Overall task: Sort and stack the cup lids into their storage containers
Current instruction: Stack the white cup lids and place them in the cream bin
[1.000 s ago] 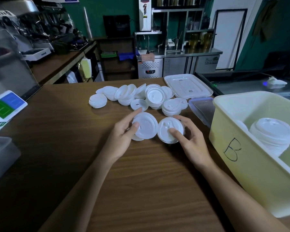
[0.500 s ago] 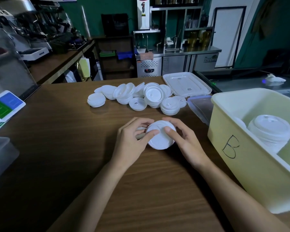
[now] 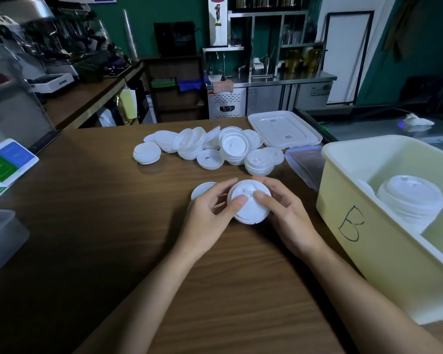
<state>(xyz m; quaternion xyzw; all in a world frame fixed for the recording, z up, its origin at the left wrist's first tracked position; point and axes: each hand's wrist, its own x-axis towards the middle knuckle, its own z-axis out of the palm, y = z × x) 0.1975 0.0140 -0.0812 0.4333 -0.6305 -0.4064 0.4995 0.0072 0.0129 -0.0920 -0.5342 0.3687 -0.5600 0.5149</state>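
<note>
A small stack of white cup lids sits on the wooden counter between my hands. My left hand grips its left side, thumb on top. My right hand grips its right side, thumb also on top. One flat lid lies just left, partly behind my left fingers. A heap of loose white lids lies further back. The pale yellow bin marked B stands at the right and holds a tall lid stack.
A white container cover and a clear one lie behind the bin. A clear plastic box sits at the left edge, beside a blue-green card. An espresso machine and shelves stand beyond the counter.
Two separate lids held apart a second ago have been brought together into one stack, and both hands have closed in around it. A flat lid was left on the counter at the left.
</note>
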